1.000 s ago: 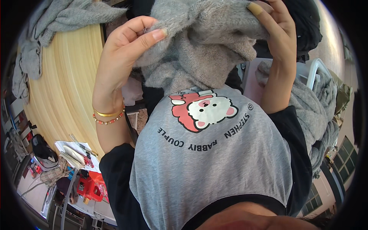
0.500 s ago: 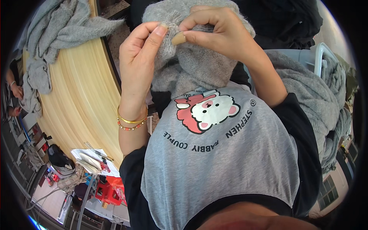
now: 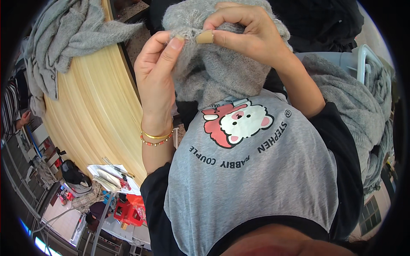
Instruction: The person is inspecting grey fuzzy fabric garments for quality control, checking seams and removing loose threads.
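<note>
The left hand (image 3: 157, 66) and right hand (image 3: 252, 36) are pinching the knit (image 3: 232, 70) in nearly closed grips; it is lying bunched before the shirt (image 3: 252, 183), beyond the right edge of the tabletop (image 3: 96, 96).

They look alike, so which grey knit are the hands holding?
The middle knit, pinched by left hand and right hand; left knit lies on the table, right knit by the tub.
</note>
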